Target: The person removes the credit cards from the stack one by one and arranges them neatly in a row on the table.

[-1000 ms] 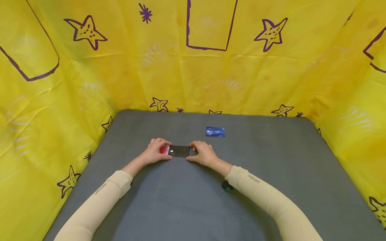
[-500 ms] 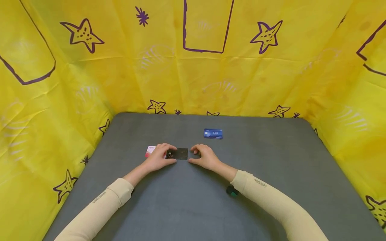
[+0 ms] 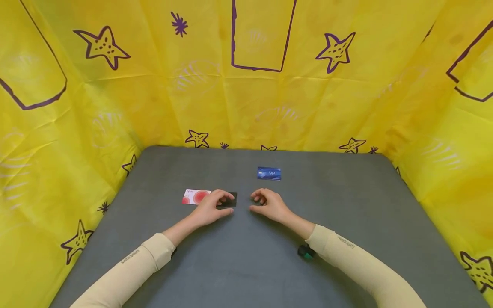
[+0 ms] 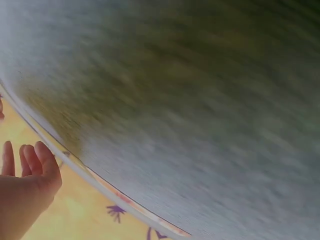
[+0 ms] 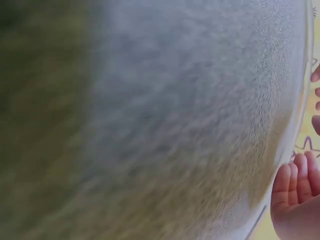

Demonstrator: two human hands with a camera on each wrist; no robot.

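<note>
A black card [image 3: 233, 202] lies flat on the grey tabletop, partly covered by my left hand [image 3: 209, 208]. The thumb and fingers of that hand are spread apart around the card's space, holding nothing that I can see. To its left lies a white card with red circles [image 3: 194, 196]; where the two cards meet is hidden behind the hand. My right hand [image 3: 271, 206] hovers right of the black card, fingers loosely bent and nothing between them. In the left wrist view the left hand [image 4: 30, 187] shows relaxed fingers; the right hand [image 5: 297, 197] appears likewise in the right wrist view.
Farther back on the grey table [image 3: 246, 252] lies a blue card marked VIP [image 3: 269, 173]. Yellow cloth [image 3: 246, 107] with purple starfish drawings surrounds the table at the back and sides. A dark wrist device [image 3: 307, 252] hangs under the right sleeve.
Both hands have let go of the black card. The right hand has drawn away to the right. The left has shifted slightly toward the right across the black card, uncovering the white-and-red card.
</note>
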